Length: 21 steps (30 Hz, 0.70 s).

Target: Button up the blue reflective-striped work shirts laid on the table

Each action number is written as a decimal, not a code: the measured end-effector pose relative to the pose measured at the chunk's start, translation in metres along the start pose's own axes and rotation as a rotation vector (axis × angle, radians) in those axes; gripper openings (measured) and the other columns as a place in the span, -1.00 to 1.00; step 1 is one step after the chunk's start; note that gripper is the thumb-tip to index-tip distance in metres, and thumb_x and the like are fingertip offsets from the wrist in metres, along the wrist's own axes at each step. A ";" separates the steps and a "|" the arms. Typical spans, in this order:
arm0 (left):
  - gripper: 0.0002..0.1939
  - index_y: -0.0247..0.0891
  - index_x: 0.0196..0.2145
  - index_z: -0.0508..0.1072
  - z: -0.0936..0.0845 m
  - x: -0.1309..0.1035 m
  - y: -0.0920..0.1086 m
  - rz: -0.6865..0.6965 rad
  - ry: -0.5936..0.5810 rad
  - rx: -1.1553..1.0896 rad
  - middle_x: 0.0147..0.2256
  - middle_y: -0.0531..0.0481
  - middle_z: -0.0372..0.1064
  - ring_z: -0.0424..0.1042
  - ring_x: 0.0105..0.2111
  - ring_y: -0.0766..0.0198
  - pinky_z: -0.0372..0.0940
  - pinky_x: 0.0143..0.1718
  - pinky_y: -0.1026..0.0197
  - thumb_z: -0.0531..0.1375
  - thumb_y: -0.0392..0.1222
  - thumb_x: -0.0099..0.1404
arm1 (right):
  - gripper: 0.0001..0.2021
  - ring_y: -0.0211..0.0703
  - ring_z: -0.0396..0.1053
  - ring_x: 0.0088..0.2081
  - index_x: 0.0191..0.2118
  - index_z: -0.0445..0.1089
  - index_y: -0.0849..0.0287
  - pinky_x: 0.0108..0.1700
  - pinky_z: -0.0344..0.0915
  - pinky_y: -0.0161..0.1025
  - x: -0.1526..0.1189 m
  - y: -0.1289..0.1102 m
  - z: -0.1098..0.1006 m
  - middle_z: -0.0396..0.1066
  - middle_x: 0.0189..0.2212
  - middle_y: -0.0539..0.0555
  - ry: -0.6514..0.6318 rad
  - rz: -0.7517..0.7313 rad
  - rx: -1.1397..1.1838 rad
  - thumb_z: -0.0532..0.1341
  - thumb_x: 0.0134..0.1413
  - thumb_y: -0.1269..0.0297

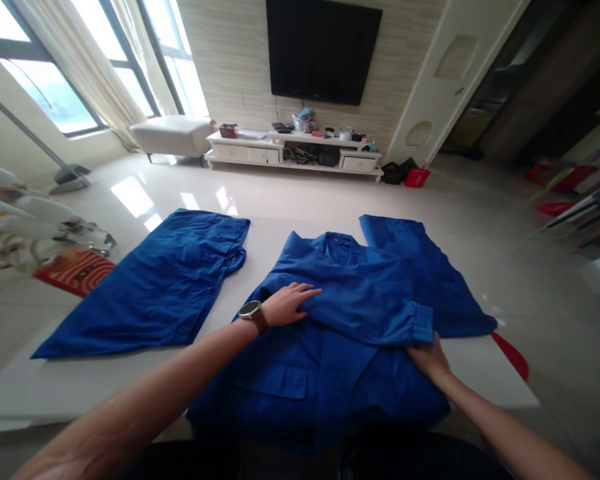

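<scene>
A blue jacket lies spread on a white table, its collar toward the far side and one sleeve folded across the chest. My left hand, with a watch on the wrist, rests on that sleeve near the shoulder, fingers spread. At the elastic cuff, my right hand grips the sleeve's end; its fingertips are partly hidden by the cloth. Folded blue cloth lies on the left of the table, and another blue piece lies at the right, partly under the jacket.
Beyond the table stand a low white cabinet with small items on it and a grey-white bench. A black television hangs on the wall. A red patterned bag is at the left; part of a red seat shows by the right edge.
</scene>
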<state>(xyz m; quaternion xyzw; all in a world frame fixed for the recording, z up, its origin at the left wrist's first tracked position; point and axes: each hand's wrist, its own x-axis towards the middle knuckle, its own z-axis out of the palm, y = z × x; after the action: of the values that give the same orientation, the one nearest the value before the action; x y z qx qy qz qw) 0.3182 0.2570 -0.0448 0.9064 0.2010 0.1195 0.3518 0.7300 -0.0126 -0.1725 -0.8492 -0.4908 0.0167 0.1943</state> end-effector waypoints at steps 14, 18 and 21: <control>-0.40 -0.24 0.09 0.43 -0.018 -0.119 -0.020 -0.614 0.454 0.127 0.20 -0.35 0.28 0.16 0.30 -0.30 0.04 0.36 -0.21 0.35 -0.11 0.08 | -0.36 0.19 0.39 0.10 0.15 0.40 0.23 0.18 0.30 0.05 -0.003 -0.018 -0.035 0.44 0.09 0.32 0.239 -0.012 0.291 0.11 0.12 -0.15; -0.48 -0.29 -0.24 0.45 -0.011 -0.198 -0.035 -0.952 0.226 -0.036 -0.22 -0.24 0.43 0.46 -0.09 -0.27 0.34 0.01 -0.13 0.37 0.11 -0.06 | -0.46 0.14 0.47 -0.28 -0.34 0.54 0.16 -0.18 0.35 -0.05 -0.067 0.014 -0.073 0.55 -0.34 0.25 0.139 0.350 0.137 0.02 0.18 -0.18; -0.55 -0.22 -0.39 0.44 0.000 -0.238 -0.037 -0.948 0.069 -0.212 -0.43 -0.09 0.42 0.49 -0.31 -0.12 0.34 -0.25 0.01 0.39 0.15 -0.10 | -0.43 0.10 0.44 -0.46 -0.61 0.47 0.10 -0.39 0.29 -0.09 -0.141 0.032 -0.089 0.48 -0.55 0.19 -0.066 0.324 0.027 0.01 0.14 -0.20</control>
<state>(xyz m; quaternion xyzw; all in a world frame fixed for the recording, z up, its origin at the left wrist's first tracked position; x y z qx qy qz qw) 0.0957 0.1751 -0.0886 0.6695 0.5900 -0.0039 0.4512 0.7033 -0.1728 -0.1238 -0.9135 -0.3530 0.0825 0.1844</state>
